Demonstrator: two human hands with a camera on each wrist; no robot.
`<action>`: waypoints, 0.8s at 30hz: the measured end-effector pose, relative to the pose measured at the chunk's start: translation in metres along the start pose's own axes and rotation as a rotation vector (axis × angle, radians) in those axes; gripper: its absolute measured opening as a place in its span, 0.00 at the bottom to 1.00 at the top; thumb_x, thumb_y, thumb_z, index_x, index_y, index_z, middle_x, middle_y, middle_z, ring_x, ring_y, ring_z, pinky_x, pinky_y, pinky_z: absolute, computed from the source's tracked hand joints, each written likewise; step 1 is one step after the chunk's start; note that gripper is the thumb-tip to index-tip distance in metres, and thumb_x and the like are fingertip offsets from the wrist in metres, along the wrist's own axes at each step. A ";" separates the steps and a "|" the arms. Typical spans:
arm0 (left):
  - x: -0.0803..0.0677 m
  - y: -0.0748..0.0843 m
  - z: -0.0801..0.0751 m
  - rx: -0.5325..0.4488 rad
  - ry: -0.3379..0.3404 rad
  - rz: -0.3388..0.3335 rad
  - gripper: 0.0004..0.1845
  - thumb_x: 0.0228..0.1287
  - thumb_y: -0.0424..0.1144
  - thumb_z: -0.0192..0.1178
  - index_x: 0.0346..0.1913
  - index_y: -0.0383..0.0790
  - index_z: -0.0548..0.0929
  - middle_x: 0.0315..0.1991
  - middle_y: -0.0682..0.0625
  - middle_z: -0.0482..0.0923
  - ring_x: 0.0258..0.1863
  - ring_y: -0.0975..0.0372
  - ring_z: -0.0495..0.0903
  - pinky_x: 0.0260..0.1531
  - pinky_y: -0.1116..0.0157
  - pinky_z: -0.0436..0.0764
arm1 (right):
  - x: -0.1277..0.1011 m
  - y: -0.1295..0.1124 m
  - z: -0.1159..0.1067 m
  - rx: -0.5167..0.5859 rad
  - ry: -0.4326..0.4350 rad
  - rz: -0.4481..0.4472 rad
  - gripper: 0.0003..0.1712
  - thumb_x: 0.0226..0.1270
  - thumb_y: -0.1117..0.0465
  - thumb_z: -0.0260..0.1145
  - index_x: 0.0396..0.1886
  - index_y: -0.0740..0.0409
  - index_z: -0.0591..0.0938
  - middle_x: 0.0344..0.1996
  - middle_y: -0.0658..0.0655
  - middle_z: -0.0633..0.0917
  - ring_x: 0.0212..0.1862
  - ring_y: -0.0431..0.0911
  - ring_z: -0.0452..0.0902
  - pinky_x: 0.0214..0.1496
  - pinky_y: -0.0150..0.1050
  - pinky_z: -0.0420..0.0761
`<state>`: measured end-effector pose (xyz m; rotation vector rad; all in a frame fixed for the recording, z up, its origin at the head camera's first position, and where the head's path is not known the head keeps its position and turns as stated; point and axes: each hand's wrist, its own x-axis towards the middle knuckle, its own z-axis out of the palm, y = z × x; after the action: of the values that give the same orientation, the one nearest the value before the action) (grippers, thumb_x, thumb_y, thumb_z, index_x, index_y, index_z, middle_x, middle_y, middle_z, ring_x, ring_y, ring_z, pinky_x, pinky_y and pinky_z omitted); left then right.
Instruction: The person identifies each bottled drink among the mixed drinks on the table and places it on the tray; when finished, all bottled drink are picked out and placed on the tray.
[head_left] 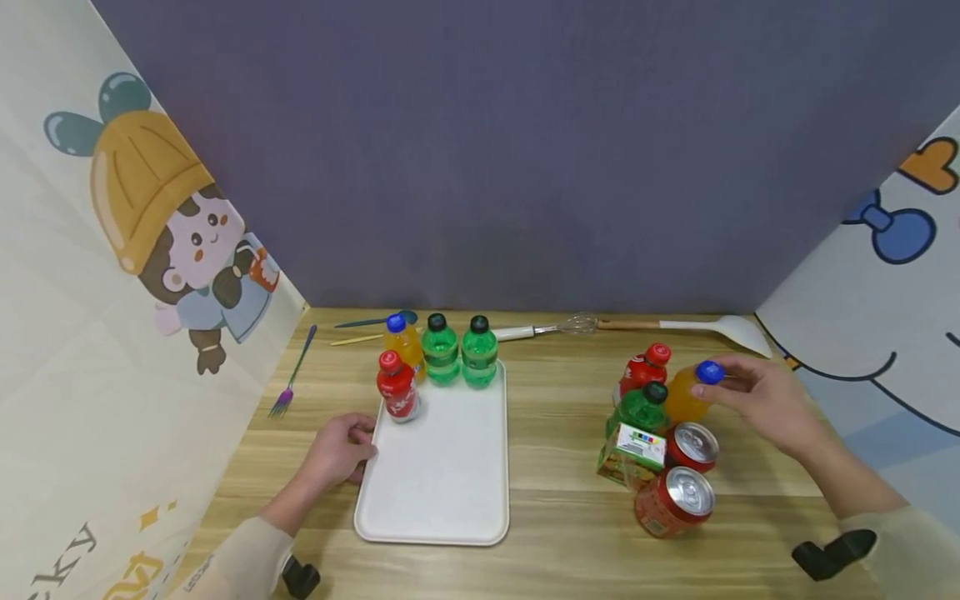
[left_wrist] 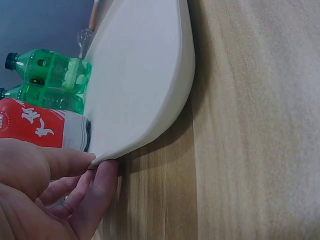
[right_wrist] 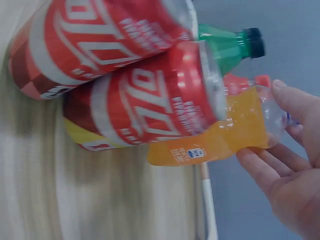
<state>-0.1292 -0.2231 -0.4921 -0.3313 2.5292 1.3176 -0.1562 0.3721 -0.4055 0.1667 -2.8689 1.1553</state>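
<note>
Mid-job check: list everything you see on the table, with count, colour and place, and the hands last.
White plastic tray: 1, table centre-left.
Green plastic bottles on tray: 2, black caps, far edge.
Orange drink bottle on tray: 1, blue cap, far left corner.
Red cola bottle on tray: 1, left edge.
Red cola cans: 2, right cluster, front.
Small juice carton: 1, green and white, beside the cans.
Green bottle, red bottle: 1 each, right cluster.
Orange bottle with blue cap: 1, right cluster.
Purple fork: 1, far left.
Whisk, white spatula: 1 each, back edge.
Left hand: grips the tray's left rim.
Right hand: holds the orange bottle's top.
</note>
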 end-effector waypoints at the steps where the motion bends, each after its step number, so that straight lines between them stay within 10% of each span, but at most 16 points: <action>1: 0.000 0.000 0.000 -0.002 0.000 0.002 0.24 0.61 0.22 0.64 0.61 0.26 0.77 0.40 0.39 0.79 0.32 0.55 0.81 0.22 0.59 0.90 | 0.000 -0.002 -0.003 -0.005 0.007 -0.001 0.26 0.65 0.49 0.75 0.55 0.60 0.83 0.48 0.63 0.88 0.40 0.23 0.80 0.38 0.24 0.86; 8: 0.000 -0.002 0.001 0.004 -0.005 0.008 0.24 0.61 0.23 0.65 0.62 0.26 0.76 0.41 0.39 0.79 0.32 0.56 0.81 0.22 0.60 0.90 | 0.001 -0.027 -0.026 -0.015 0.063 -0.024 0.23 0.65 0.50 0.75 0.52 0.60 0.83 0.39 0.38 0.86 0.39 0.23 0.80 0.36 0.23 0.86; 15: 0.000 0.000 -0.001 0.022 -0.019 -0.009 0.24 0.62 0.23 0.64 0.62 0.28 0.76 0.42 0.39 0.79 0.33 0.56 0.81 0.23 0.60 0.90 | 0.004 -0.055 -0.049 -0.100 0.065 -0.006 0.29 0.66 0.46 0.74 0.57 0.61 0.82 0.51 0.68 0.86 0.38 0.17 0.75 0.36 0.19 0.83; 24: 0.002 -0.001 -0.002 0.029 -0.026 0.012 0.25 0.61 0.24 0.65 0.62 0.26 0.76 0.42 0.39 0.80 0.33 0.56 0.82 0.23 0.60 0.91 | 0.008 -0.094 -0.062 -0.127 0.090 -0.046 0.26 0.65 0.46 0.75 0.54 0.58 0.83 0.51 0.66 0.87 0.38 0.18 0.75 0.36 0.17 0.81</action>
<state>-0.1307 -0.2253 -0.4926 -0.2924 2.5301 1.2800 -0.1530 0.3476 -0.2956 0.1711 -2.8320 0.9449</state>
